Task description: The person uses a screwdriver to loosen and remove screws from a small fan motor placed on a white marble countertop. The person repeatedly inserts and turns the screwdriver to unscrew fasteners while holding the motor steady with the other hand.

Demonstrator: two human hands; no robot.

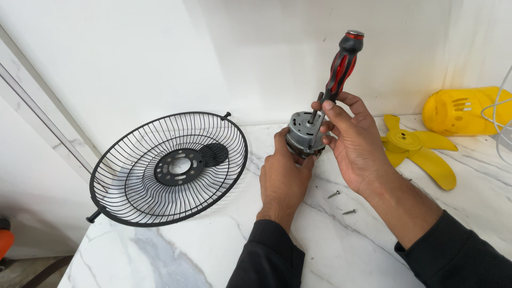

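In the head view, the left hand (282,178) wraps around a small grey fan motor (304,132) from below and holds it upright, just above the white marble worktop (341,250). The right hand (354,144) has its grip closed on the lower part of a red and black screwdriver (337,74). The shaft goes down into the top of the motor. The step in hand looks like work on a screw in the motor housing. I judge the tool must stay straight in the screw head while the left hand stops the motor from turning.

Two loose screws (341,202) lie on the worktop, close under the right wrist. A black wire fan guard (170,168) leans at the left, well apart from the hands. A yellow fan blade (421,152) and a yellow housing (464,109) lie at the right.

The tip of the screwdriver is hidden behind the fingers, so I cannot tell which screw it meets. The lower part of the motor is covered by the left hand. A white cable (498,106) is cut off at the right edge.
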